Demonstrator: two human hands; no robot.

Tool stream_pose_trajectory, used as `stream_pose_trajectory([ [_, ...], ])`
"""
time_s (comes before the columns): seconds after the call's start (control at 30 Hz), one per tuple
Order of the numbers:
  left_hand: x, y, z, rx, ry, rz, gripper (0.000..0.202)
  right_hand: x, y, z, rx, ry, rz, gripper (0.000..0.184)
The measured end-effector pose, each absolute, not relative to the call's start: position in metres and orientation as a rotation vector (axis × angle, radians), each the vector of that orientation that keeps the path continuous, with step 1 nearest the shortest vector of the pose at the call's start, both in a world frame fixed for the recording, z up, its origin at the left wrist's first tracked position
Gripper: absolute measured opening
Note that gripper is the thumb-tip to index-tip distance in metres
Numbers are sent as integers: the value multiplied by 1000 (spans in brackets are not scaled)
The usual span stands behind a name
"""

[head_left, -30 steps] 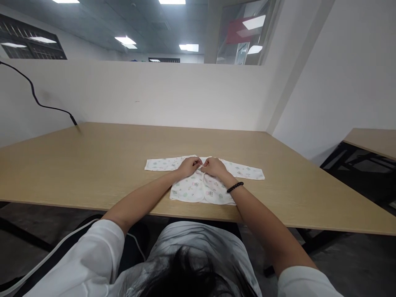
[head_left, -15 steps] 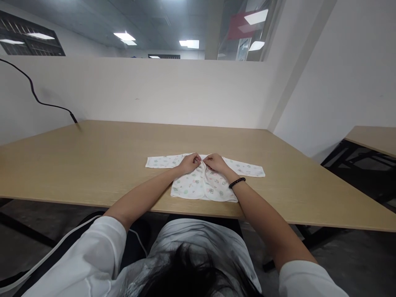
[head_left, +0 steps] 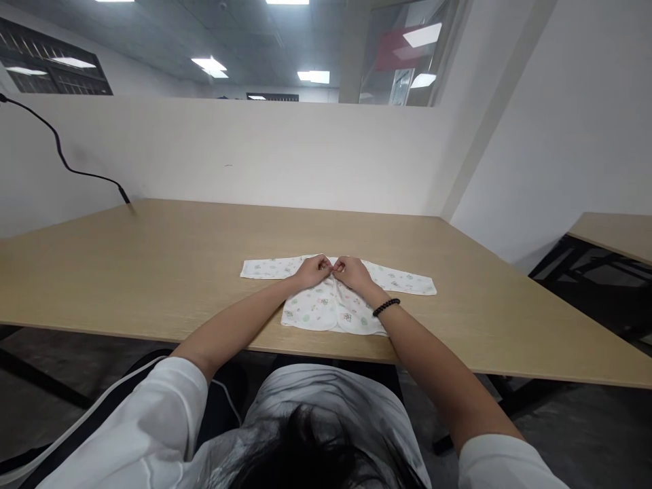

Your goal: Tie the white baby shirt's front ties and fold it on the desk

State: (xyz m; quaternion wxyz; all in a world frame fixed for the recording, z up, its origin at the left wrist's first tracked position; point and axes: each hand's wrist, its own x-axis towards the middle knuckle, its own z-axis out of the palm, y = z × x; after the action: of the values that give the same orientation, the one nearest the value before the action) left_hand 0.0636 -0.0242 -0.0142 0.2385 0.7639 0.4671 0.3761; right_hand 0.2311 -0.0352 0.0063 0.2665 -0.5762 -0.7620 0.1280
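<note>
Over left, a black cable (head_left: 60,151) curves past the white partition (head_left: 285,156); ceiling lights (head_left: 314,77) glow beyond; another table (head_left: 616,234) stands right.

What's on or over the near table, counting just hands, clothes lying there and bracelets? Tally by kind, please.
Hands: 2 (left hand, right hand)
Clothes: 1 (white patterned top)
Bracelets: 1 (black bracelet)
Total: 4

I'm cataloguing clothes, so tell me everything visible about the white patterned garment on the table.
The white garment looks like soft, thin cloth printed with small multicoloured motifs. It lies spread on the table, long sleeves out to both sides, hem toward the near edge, with rounded lower corners meeting mid-front. The left hand and right hand pinch its upper front, partly hiding that area.
</note>
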Motion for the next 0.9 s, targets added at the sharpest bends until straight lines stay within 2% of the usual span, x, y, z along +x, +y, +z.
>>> stream_pose_trajectory([
  [0.47,60,-16,-20,2067,1148,1025,14,238,-28,8,-1585,-1911,727,10],
  [0.9,62,-19,-20,2029,1125,1056,17,234,-33,5,-1652,-1876,702,9],
])
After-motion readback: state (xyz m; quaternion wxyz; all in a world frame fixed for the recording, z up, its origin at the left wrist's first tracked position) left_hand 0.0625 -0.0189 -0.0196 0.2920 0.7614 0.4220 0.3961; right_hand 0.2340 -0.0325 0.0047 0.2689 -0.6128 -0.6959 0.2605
